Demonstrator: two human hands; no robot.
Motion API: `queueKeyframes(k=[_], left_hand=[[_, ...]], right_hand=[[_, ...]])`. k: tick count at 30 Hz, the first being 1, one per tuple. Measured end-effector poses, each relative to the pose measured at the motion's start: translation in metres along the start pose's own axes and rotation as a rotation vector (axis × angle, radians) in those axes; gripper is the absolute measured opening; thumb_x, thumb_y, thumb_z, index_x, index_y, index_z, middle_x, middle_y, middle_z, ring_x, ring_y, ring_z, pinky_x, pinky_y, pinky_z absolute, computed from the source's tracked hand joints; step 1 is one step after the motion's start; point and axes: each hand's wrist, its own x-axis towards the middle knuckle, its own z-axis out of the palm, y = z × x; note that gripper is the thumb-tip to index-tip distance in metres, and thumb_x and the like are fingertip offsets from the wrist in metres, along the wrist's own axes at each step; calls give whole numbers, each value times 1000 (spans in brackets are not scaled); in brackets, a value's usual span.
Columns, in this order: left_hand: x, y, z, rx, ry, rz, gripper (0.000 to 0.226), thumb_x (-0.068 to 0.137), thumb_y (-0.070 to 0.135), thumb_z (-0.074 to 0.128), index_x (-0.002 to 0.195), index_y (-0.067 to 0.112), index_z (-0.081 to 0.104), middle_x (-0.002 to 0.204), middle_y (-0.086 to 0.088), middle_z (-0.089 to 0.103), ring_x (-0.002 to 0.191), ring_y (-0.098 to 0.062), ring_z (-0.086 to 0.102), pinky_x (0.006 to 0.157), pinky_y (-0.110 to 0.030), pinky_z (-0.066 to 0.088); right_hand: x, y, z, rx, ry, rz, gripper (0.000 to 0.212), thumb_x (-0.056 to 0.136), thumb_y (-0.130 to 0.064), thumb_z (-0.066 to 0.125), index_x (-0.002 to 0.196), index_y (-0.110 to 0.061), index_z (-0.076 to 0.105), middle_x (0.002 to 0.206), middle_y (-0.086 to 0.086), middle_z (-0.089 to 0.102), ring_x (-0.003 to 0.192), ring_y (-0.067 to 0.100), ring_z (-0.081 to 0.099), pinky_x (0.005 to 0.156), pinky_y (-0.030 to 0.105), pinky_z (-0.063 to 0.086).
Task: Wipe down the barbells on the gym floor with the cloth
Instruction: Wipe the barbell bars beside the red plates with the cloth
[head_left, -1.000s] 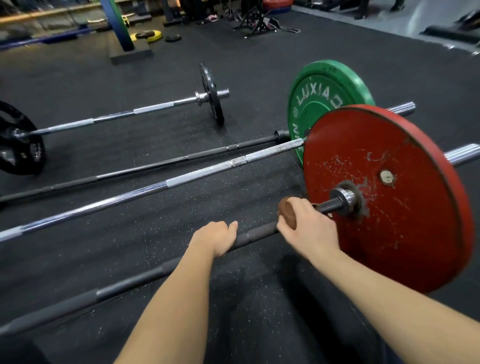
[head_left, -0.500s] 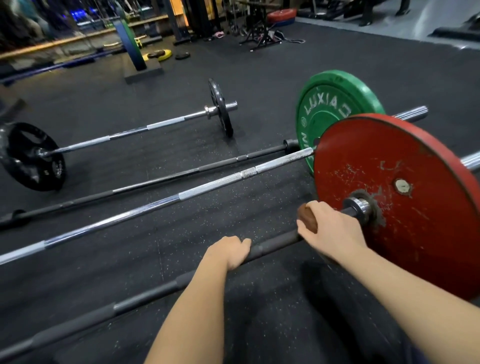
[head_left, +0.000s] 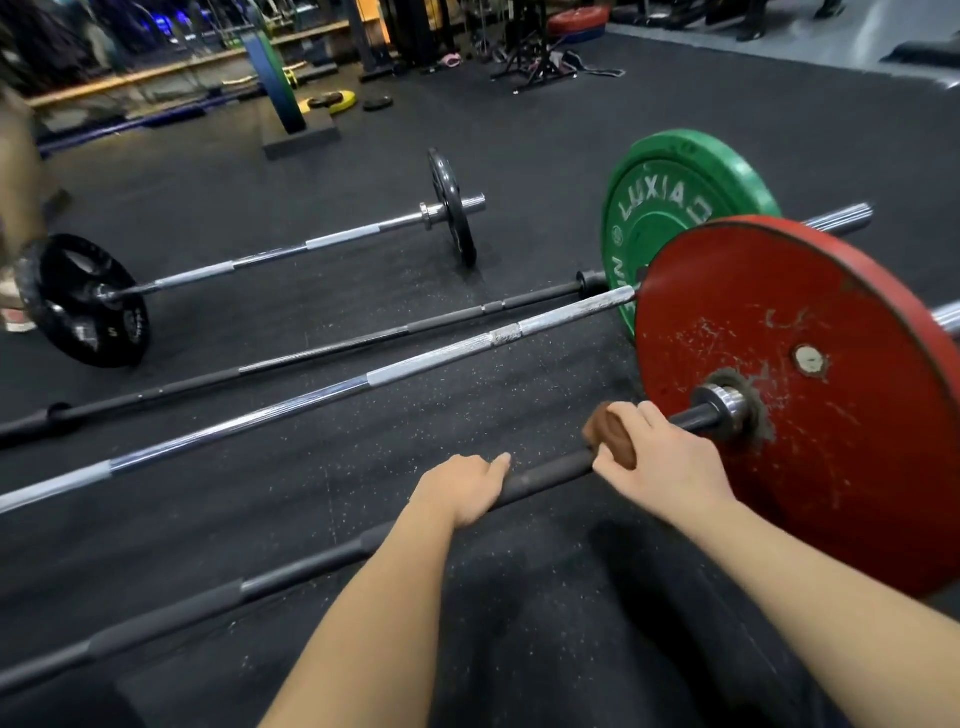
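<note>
Right hand (head_left: 670, 462) curls round the brown cloth (head_left: 610, 434) on the nearest barbell (head_left: 311, 571) just beside the red plate (head_left: 805, 405), left hand (head_left: 462, 488) gripping the bare bar; wiping seems barely begun, with three barbells beyond (head_left: 415, 364) left to do.

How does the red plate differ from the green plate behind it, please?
The red plate is scuffed and chipped, with no lettering showing; the green plate looks cleaner and bears raised letters. The red plate sits nearer, on the dark bar gripped by the left hand; the green plate stands behind it, seemingly on the chrome bar. Both stand upright on edge on the floor.
</note>
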Motion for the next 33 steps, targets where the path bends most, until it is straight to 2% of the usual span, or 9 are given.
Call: queueKeyframes(k=[3,7,12,17,20,23,26,30,33], left_hand=[[2,-1,6,58,65,26,63,106,54,16,83,14,59,111,-14,68,105,-35,60,98,-45,47],[7,-2,9,77,88,34,70,106,56,17,101,11,70,118,-14,69,114,-36,60,98,-43,46],[7,-2,9,86,84,39,71,105,58,16,107,12,70,123,-13,67,120,-34,57,102,-43,44],[9,-3,4,22,19,45,63,105,59,19,86,16,61,115,-12,67,113,-32,58,101,-43,45],[11,-5,0,-57,-65,58,59,105,58,25,87,17,63,113,-14,67,108,-31,59,100,-41,44],[10,-11,-2,-99,-16,110,55,106,50,33,65,20,53,88,-14,66,93,-34,60,81,-38,44],[1,-31,-12,-99,40,35,58,104,56,35,62,20,51,73,-1,59,84,-27,58,81,-38,47],[-23,-61,-14,-80,61,-114,64,105,60,31,69,12,52,79,-3,61,85,-27,59,77,-36,46],[-37,-56,-5,-41,90,-186,62,106,60,22,86,16,60,103,-9,67,100,-31,58,91,-41,47]], right_hand=[[-8,-20,7,-23,61,-13,39,89,-53,55,120,-29,50,99,-7,49,79,23,64,59,35,48],[-25,-54,23,82,-6,-121,45,89,-56,52,126,-30,46,106,-8,50,79,22,65,59,35,48],[-17,-33,13,17,28,-93,43,84,-56,55,121,-36,50,100,-8,52,77,19,66,56,33,47],[-10,-31,8,34,40,40,39,90,-56,54,122,-35,47,102,-9,50,81,22,66,60,32,42],[-11,-62,18,45,41,30,40,91,-55,53,122,-30,49,106,-6,52,83,24,66,60,33,39],[-17,-85,32,84,8,-89,41,88,-56,51,119,-28,50,104,-6,53,80,22,65,59,33,47],[-9,-79,32,80,37,-120,43,85,-59,47,115,-28,52,97,-8,54,71,21,65,55,31,46],[7,-73,36,-23,90,-245,41,82,-57,49,100,-21,57,83,-5,51,54,22,58,47,26,30],[5,-83,48,-73,133,-346,39,82,-51,61,97,-15,62,83,3,53,50,23,53,48,24,25]])
